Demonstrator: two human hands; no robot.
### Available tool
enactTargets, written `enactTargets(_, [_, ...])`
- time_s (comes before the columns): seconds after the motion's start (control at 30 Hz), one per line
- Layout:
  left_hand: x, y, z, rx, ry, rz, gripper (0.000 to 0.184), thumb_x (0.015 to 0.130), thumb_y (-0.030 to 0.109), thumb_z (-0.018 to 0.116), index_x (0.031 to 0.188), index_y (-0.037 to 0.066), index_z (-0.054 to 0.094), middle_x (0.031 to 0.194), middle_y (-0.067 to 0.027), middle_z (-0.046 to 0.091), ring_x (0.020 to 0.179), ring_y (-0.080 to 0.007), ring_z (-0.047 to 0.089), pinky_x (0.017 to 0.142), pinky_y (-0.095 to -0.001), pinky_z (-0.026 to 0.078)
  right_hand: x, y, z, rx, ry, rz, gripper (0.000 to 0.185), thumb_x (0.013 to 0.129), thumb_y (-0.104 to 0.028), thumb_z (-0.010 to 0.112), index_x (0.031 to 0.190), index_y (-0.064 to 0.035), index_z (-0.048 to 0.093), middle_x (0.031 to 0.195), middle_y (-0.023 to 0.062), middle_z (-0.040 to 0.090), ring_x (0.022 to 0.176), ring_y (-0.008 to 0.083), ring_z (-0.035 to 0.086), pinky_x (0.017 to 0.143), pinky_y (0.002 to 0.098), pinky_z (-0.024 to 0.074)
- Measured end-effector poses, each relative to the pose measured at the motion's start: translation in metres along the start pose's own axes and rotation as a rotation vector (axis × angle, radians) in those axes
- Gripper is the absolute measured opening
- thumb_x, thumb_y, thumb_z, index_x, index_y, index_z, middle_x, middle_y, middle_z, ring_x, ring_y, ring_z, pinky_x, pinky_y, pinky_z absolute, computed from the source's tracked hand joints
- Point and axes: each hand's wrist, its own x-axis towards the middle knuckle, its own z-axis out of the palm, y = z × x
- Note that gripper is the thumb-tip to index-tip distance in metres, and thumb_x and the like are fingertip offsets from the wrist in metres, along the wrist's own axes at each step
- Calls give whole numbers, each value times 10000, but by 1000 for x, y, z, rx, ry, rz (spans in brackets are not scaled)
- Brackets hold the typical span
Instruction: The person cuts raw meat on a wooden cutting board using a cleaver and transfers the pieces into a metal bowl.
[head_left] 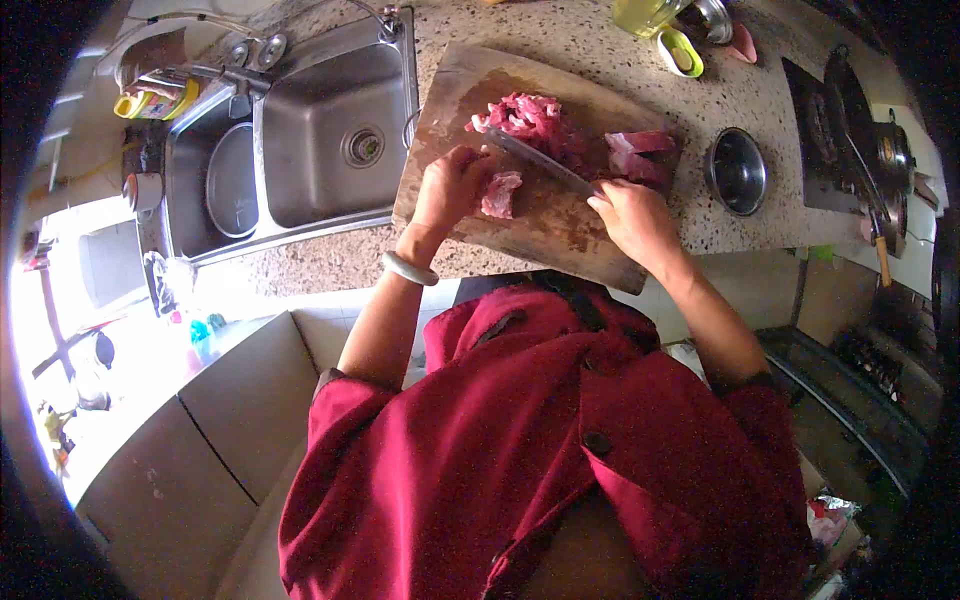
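Observation:
My right hand [640,222] is closed around the handle of a kitchen knife [540,162]. The blade slants up and left across a wooden cutting board [540,235], its tip beside a pile of cut raw meat [525,118]. My left hand [452,188], with a pale bangle at the wrist, has its fingers curled at the board's left side. Right beside those fingers lies a small piece of raw meat [502,195]; whether they grip anything is hidden. Thicker chunks of meat [640,157] rest on the right part of the board, beyond my right hand.
A double steel sink [310,165] is set into the speckled counter [570,45] on the left. Right of the board stands a dark metal bowl [737,172]. Farther right are a stove [808,125] and a wok [850,110]. A green-and-white dish [680,53] sits at the back.

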Motion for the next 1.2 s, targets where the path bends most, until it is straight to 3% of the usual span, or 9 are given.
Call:
enactTargets(0.07, [13, -38, 19, 342, 115, 453, 248, 854, 268, 557, 870, 27, 614, 698, -190, 613, 670, -368, 609, 594, -443, 471, -5, -4, 0, 13, 15, 4, 237, 844, -250, 549, 763, -28, 556, 722, 170, 587, 678, 378, 585, 604, 468, 455])
enactTargets(0.23, [-15, 4, 14, 599, 268, 350, 155, 773, 254, 617, 857, 127, 641, 932, -71, 535, 898, -292, 495, 783, -396, 424, -12, -14, 2, 44, -60, 90, 233, 848, -229, 551, 782, -5, 545, 780, 181, 587, 733, 386, 574, 612, 444, 444])
enactTargets(0.37, [-18, -9, 16, 552, 489, 455, 204, 750, 198, 640, 937, 116, 628, 924, -98, 540, 882, -300, 492, 781, -399, 417, -17, -18, 10, 81, 42, 82, 254, 843, -245, 550, 742, -13, 543, 742, 192, 585, 679, 386, 575, 592, 462, 442])
enactTargets(0.47, [-35, -5, 13, 479, 364, 284, 234, 754, 148, 627, 982, 100, 611, 951, -118, 537, 897, -307, 485, 801, -397, 415, -16, -19, 11, 102, 37, 103, 244, 845, -236, 546, 746, -13, 543, 738, 192, 584, 675, 386, 573, 594, 457, 444])
enactTargets(0.53, [-38, -14, 19, 486, 387, 386, 188, 767, 113, 602, 946, 56, 594, 947, -128, 531, 895, -321, 481, 805, -401, 417, -15, -22, 11, 78, 26, 108, 242, 847, -236, 544, 752, -13, 543, 744, 189, 586, 681, 385, 574, 598, 456, 446])
enactTargets(0.67, [-43, -12, 20, 484, 253, 282, 203, 765, 124, 599, 955, 50, 591, 998, -121, 537, 928, -309, 489, 827, -388, 415, -10, -26, 9, 32, 37, 51, 220, 851, -217, 537, 766, -13, 542, 766, 182, 587, 698, 384, 574, 609, 459, 451])
enactTargets(0.87, [-46, -4, 28, 447, 375, 548, 359, 737, 238, 671, 1063, 112, 586, 1074, -101, 541, 1013, -310, 480, 877, -409, 388, -4, -37, 0, -56, 32, -49, 152, 849, -172, 538, 842, -20, 548, 757, 173, 583, 690, 367, 586, 591, 439, 469])
enactTargets(1.07, [-38, -11, 43, 429, 302, 522, 340, 729, 243, 683, 1007, 76, 583, 1074, -91, 536, 1017, -307, 486, 869, -409, 399, 2, -42, -2, -91, -84, -23, 191, 850, -166, 544, 960, -10, 553, 798, 171, 596, 719, 359, 588, 627, 417, 465])
enactTargets(1.2, [-37, -10, 40, 272, 357, 577, 316, 738, 225, 669, 1000, 72, 582, 1077, -94, 539, 1014, -315, 486, 873, -411, 401, -1, -35, 1, -10, 17, -119, 171, 859, -189, 540, 902, -24, 528, 735, 175, 586, 655, 371, 590, 557, 447, 469])
